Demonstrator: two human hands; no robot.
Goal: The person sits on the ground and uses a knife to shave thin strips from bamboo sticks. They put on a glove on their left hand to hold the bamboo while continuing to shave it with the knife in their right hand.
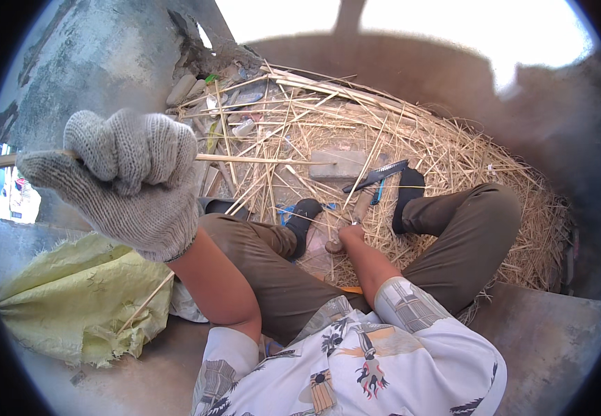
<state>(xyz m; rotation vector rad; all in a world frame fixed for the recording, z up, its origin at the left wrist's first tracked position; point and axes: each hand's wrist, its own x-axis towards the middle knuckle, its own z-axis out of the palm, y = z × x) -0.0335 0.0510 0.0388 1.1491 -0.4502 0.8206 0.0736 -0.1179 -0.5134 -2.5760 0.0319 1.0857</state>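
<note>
My left hand [130, 173], in a grey knitted glove, is raised at the left and closed in a fist. A long, thin bamboo strip [252, 159] passes through it, held roughly level. Its far end reaches over a grey brick [335, 168] on the ground. Lower down, between my feet, my bare right hand [352, 234] is closed round a wooden-handled tool [333, 246]. The handle's rounded end sticks out below the hand; a brownish part [363, 204] extends above it, too small to tell its kind.
Straw and split strips [466, 163] cover the ground ahead and to the right. A black sandal [376, 177] lies by my right foot [409, 197]. At the left are a yellow-green woven sack [58, 291] and a grey wall [106, 62]. Stones and litter [227, 104] lie farther off.
</note>
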